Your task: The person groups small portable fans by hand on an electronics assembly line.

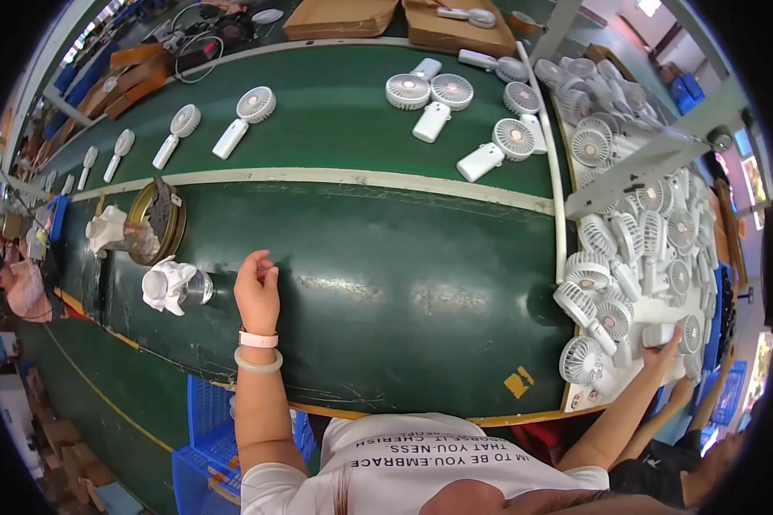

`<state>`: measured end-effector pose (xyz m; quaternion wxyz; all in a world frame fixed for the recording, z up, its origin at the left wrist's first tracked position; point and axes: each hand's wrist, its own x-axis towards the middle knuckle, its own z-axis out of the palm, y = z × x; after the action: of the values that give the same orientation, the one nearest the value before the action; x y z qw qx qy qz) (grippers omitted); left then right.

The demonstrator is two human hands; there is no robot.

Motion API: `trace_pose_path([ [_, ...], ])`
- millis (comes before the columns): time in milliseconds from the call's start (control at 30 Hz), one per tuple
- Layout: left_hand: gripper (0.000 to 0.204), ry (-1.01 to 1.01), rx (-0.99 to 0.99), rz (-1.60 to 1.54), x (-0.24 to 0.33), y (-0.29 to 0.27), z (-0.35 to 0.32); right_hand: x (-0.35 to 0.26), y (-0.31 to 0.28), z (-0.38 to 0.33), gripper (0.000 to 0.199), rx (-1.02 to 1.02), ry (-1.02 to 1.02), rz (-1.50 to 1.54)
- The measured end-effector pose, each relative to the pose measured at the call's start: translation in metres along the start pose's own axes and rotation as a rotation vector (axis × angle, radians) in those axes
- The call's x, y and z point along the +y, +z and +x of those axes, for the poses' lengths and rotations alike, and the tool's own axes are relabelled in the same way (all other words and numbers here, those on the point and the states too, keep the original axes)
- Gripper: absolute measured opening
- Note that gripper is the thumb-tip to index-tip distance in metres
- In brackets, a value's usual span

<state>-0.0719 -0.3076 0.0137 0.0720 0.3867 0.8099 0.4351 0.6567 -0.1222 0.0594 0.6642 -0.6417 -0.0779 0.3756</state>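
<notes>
My left hand [258, 292] hovers over or rests on the dark green tabletop [386, 257], fingers loosely bent and apart, holding nothing. Just left of it is a small clear container [199, 287] with white cloth [165, 285] bunched at one end. My right hand [663, 350] reaches to the far right and closes around the handle of a small white handheld fan [659, 334]. That fan lies at the near edge of a large pile of similar white fans [653, 232] on a pale board. My fingers partly hide the fan's handle.
Behind a pale rail, a green belt [326, 129] carries several white fans [255, 105]. A round brass-coloured tin [180, 225] with dark cloth stands left, beside a second cloth-topped container [106, 230]. A white post [548, 172] divides table from pile. Other people sit at both sides.
</notes>
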Motion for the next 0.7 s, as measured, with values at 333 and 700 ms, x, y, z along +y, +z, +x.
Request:
trace_pose_path([
  [333,0.019,-0.227,0.077,-0.312,-0.024,-0.019,-0.002,0.006,0.002,0.064,0.060,0.094,-0.121,-0.493],
  [700,0.030,-0.551,-0.351,-1.476,-0.002,-0.021,-0.005,-0.029,0.009,0.011,0.060,0.060,-0.409,-0.462],
])
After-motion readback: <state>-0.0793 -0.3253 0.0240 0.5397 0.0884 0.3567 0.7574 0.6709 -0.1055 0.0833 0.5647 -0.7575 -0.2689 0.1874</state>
